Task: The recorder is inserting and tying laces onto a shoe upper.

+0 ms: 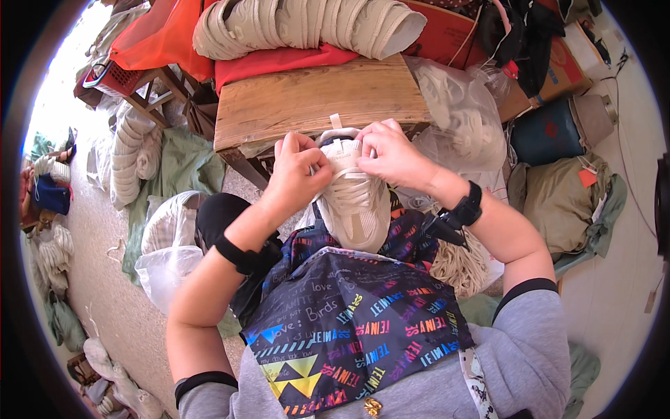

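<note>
A cream sneaker [356, 223] rests in my lap, toe toward me, with its heel end near the wooden table. Pale laces [347, 194] cross its front, and a light pull tab [336, 121] sticks up at its far end. My left hand [296, 167] is closed in a pinch at the left side of the shoe's lacing. On the opposite side, my right hand [394, 152] pinches the edge beside the tongue [342, 150]. Whether a lace end lies between the fingertips is too small to make out.
The wooden table [314, 94] stands just beyond the shoe, bearing a long stack of cream shoe uppers [300, 28] on red cloth. A bundle of pale laces [460, 265] hangs by my right forearm. Bagged uppers [460, 119] sit right, plastic-wrapped ones [171, 227] left.
</note>
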Demonstrator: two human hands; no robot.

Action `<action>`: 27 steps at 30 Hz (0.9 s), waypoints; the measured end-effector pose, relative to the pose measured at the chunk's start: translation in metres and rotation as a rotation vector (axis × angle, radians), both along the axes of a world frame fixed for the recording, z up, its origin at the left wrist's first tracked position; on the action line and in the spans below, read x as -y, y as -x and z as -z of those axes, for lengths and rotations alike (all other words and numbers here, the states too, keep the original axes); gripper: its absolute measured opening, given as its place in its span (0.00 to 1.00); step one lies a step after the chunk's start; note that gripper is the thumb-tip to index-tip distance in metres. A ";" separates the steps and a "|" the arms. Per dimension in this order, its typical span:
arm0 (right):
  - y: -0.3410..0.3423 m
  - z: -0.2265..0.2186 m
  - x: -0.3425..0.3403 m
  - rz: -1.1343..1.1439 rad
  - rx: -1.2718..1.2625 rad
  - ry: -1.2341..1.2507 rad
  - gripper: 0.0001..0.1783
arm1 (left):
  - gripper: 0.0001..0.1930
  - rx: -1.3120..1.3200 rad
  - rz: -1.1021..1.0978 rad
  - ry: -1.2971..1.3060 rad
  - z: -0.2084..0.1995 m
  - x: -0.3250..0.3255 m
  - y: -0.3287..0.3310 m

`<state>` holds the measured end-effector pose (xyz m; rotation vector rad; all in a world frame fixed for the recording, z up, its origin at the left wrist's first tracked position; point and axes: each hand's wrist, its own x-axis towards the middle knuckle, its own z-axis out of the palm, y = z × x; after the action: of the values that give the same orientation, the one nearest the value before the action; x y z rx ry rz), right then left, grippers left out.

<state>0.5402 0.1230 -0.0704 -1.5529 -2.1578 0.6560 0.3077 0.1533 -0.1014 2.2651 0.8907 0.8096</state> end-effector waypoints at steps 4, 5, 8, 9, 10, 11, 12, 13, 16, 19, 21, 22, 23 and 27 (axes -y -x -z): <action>0.020 -0.009 0.005 0.155 -0.248 -0.080 0.09 | 0.06 0.075 -0.262 -0.028 -0.018 0.015 -0.017; 0.026 -0.023 0.004 0.123 -0.245 -0.189 0.06 | 0.06 0.213 -0.123 0.088 -0.027 0.015 -0.018; 0.034 -0.071 -0.004 0.007 -0.333 -0.369 0.06 | 0.09 0.485 0.227 0.825 -0.074 0.012 -0.013; 0.038 -0.083 -0.004 0.008 -0.331 -0.373 0.06 | 0.09 0.531 0.245 0.788 -0.094 0.010 -0.010; 0.043 -0.091 -0.002 0.045 -0.567 -0.296 0.07 | 0.09 0.576 0.265 0.751 -0.111 0.009 -0.007; 0.047 -0.098 0.000 0.077 -0.803 -0.211 0.08 | 0.10 0.671 0.277 0.687 -0.121 0.006 -0.004; 0.048 -0.104 0.003 0.075 -0.802 -0.210 0.08 | 0.10 0.764 0.289 0.623 -0.129 0.004 0.000; 0.048 -0.110 0.006 0.116 -0.830 -0.067 0.08 | 0.09 0.822 0.229 0.575 -0.138 0.005 0.006; 0.058 -0.103 0.015 0.027 -0.781 0.158 0.10 | 0.09 0.807 0.098 0.350 -0.130 0.000 0.003; 0.085 -0.095 0.025 0.060 -1.050 0.227 0.12 | 0.09 0.826 0.014 0.486 -0.119 0.008 -0.001; 0.072 -0.094 0.017 -0.003 -0.995 0.251 0.12 | 0.10 0.980 -0.004 0.689 -0.101 0.003 0.003; 0.063 -0.092 0.012 -0.062 -0.941 0.270 0.12 | 0.10 0.980 -0.003 0.687 -0.090 0.001 0.008; 0.058 -0.086 0.007 -0.017 -0.975 0.222 0.12 | 0.10 1.114 0.010 0.838 -0.079 -0.003 0.014; 0.021 -0.072 -0.007 0.241 -1.038 0.234 0.12 | 0.11 1.039 -0.106 0.964 -0.041 -0.008 0.044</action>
<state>0.5192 0.1295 0.0021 -1.1283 -1.1315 1.2911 0.2634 0.1608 -0.0599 0.7817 0.6419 1.0986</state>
